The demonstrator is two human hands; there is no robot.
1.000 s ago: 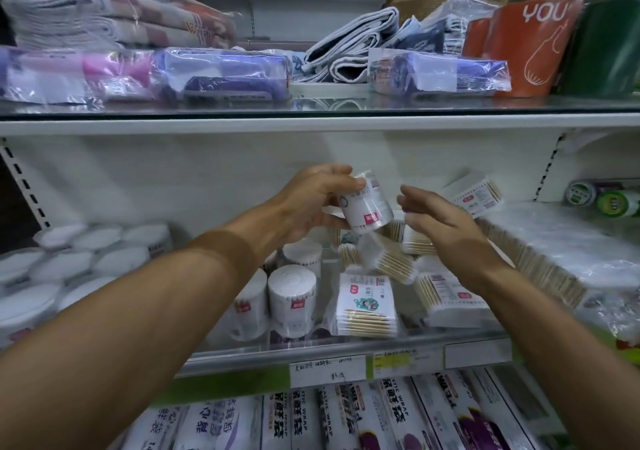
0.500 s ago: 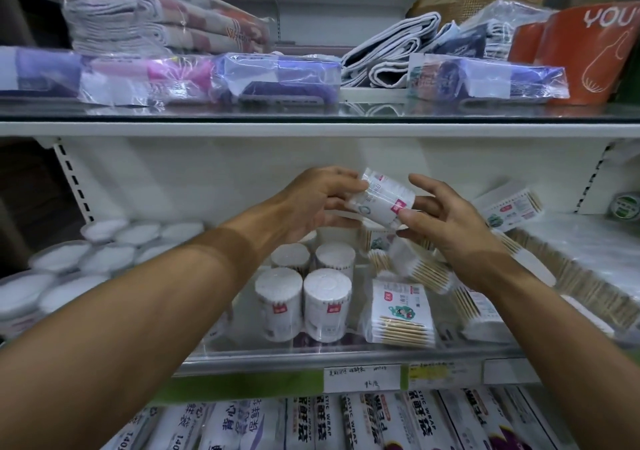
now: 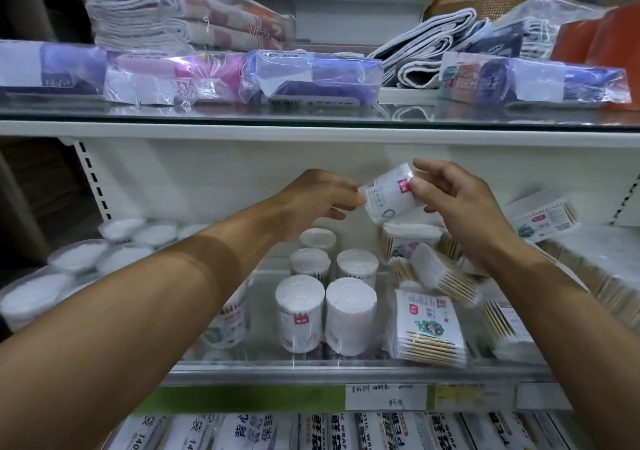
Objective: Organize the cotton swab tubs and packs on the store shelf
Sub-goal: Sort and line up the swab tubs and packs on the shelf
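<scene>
Head view shows both hands raised above the middle shelf with one small white cylindrical tub of cotton swabs [image 3: 389, 194] between them, tilted on its side in the air. The left hand [image 3: 313, 198] pinches its lower end with fingertips; the right hand [image 3: 453, 200] grips its upper end, thumb and fingers curled round it.

My reading is that the job is partly done. Directly below the hands, five upright white tubs [image 3: 327, 287] stand in tidy rows on the clear shelf [image 3: 311, 363], and the tub in hand probably belongs with them. Below the right hand things are rougher: flat clear packs of wooden-stemmed swabs [image 3: 427, 328] lie at mixed angles, one pack [image 3: 445, 278] tipped across the others, and more lean further out past the right wrist. Those likely need squaring up.

Out beyond the left forearm sit wide round white-lidded tubs [image 3: 76, 262]. Above the hands, the upper shelf holds bagged folded cloths [image 3: 311, 75]. Nothing blocks the way down to the tub rows, though space beside the tipped pack looks tight.
</scene>
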